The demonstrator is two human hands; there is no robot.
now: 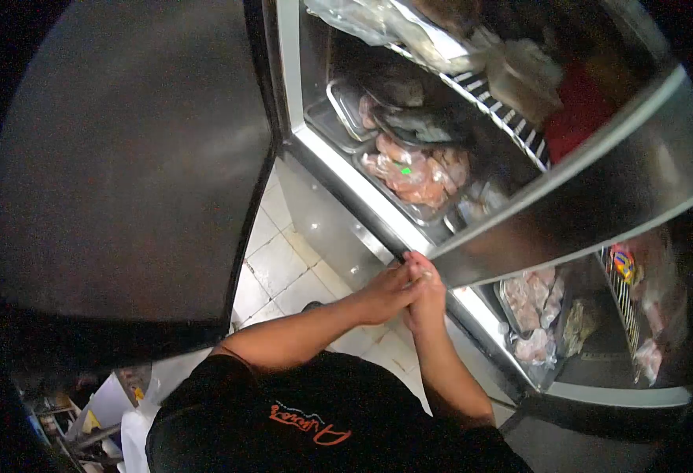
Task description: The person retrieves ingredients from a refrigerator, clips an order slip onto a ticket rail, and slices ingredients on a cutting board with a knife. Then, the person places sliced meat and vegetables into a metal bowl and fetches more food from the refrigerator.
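My left hand (388, 295) reaches in from the left and meets my right hand (425, 293) in front of the fridge's lower frame. Both hands are closed and pressed against each other, fingers bent together. Whether anything lies between them is hidden. Just beyond them is the metal edge (400, 236) of an open fridge. Inside it, a clear tray (427, 214) holds bagged pink meat (417, 175) with a small green tag (406, 171).
A large dark door (133, 173) stands at the left. Wire shelf (504, 117) carries bags above. Lower right, another compartment holds bagged meat (531, 303) and a wire rack (620, 303). White floor tiles (275, 264) show below; cluttered shelving (86, 418) is at lower left.
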